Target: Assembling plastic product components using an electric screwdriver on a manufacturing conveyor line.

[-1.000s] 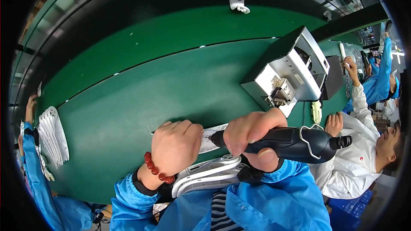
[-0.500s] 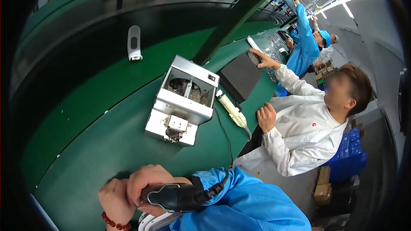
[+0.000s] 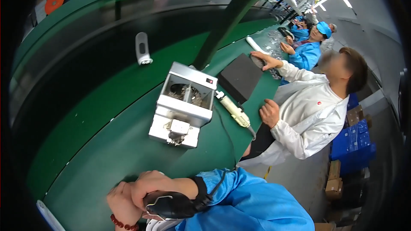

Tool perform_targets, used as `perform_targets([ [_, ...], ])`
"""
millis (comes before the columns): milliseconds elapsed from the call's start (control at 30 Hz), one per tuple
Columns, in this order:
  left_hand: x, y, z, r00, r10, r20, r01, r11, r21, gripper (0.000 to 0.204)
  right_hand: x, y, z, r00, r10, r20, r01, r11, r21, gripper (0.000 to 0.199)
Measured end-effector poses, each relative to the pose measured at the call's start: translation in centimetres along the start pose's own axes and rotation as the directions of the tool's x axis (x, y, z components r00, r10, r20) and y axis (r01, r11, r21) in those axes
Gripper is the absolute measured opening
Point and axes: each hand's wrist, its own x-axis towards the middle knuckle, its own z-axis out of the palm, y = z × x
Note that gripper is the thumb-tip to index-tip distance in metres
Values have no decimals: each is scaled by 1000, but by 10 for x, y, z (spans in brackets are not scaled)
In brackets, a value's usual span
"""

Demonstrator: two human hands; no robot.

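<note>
Hands of mine: I count two, left hand [image 3: 122, 203] and right hand [image 3: 152, 184], pressed together at the bench edge.
Black tools: one black handheld tool [image 3: 171, 205] in my grip.
Metal machines: one grey box machine [image 3: 184, 102] on the green bench [image 3: 107, 145].
Cream drivers: one cream electric screwdriver [image 3: 233, 110] beside it.
Black mats: one black mat [image 3: 240, 77].
Grey handsets: one grey device [image 3: 142, 48] on the belt.
Co-workers: I make out three; the nearest wears a white coat [image 3: 308, 115].
Cardboard boxes: two that I can tell, brown [image 3: 334, 179].

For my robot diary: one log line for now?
left hand: by black tool | right hand: grips black tool | metal box machine: ahead on green bench
</note>
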Motion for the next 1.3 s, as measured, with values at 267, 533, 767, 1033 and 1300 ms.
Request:
perform_targets([
  [267, 7, 9, -5, 998, 20, 55, -25, 996, 91, 9, 6, -63, -42, 969, -7, -248, 67, 970, 234, 25],
  [533, 7, 7, -8, 999, -6, 52, 2, 998, 68, 13, 22, -62, -84, 897, -55, -439, 9, 994, -105, 32],
  [767, 10, 7, -8, 997, -27, 67, 24, 998, 54, 13, 24, -65, -94, 905, -61, -421, -43, 971, -233, 29],
  [1033, 18, 13, -16, 993, -62, 104, 57, 997, 48, 12, 34, -71, -99, 902, -13, -431, -107, 961, -253, 29],
  [1300, 20, 11, -16, 994, -46, 96, 40, 997, 64, 14, 32, -77, -88, 920, 67, -385, -144, 974, -176, 32],
])
